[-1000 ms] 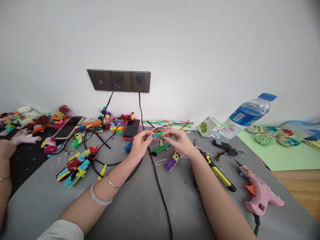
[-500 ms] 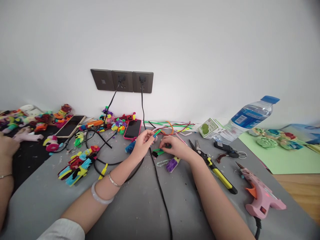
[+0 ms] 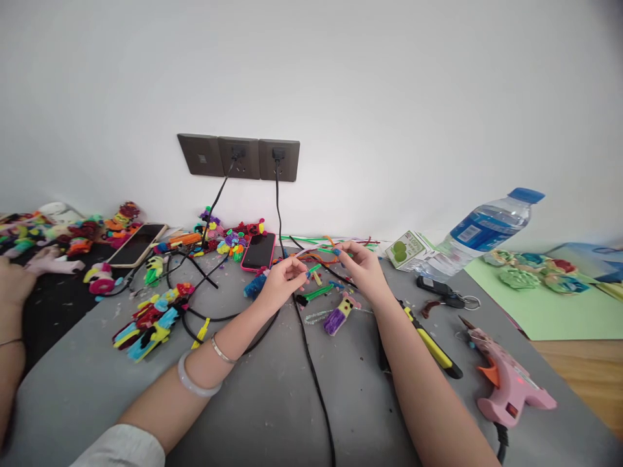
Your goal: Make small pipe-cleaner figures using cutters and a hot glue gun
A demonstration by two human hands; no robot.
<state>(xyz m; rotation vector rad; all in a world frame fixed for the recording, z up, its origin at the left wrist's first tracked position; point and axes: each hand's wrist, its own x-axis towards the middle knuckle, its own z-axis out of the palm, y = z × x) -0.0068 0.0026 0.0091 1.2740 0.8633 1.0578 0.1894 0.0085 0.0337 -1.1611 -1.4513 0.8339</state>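
My left hand [image 3: 283, 280] is closed, its thumb and fingers pinched together. To its right, my right hand [image 3: 363, 264] pinches too, raised slightly over the table's back part. A thin pale pink pipe cleaner [image 3: 318, 248] stretches between the two sets of fingertips. Close to my left fingertips is a short green pipe cleaner piece [image 3: 314, 268]; whether it is held or lying down, I cannot tell. Below my hands lie a green and black pipe cleaner piece [image 3: 316, 294] and a small purple and cream pipe cleaner figure [image 3: 339, 316] with pink ears.
My right forearm partly covers yellow-black cutters [image 3: 433, 344]. A pink glue gun [image 3: 511, 383], car keys [image 3: 445, 290], a tilted water bottle [image 3: 481, 227] and a small carton [image 3: 409, 250] lie right. Left are phones, black cables [image 3: 311, 370], several figures [image 3: 153, 318] and another person's arm [image 3: 12, 324].
My right hand has moved up and right, off the green pieces, uncovering the figure's head. The pale pink pipe cleaner that lay beside it is now between my hands. My left hand has dipped slightly.
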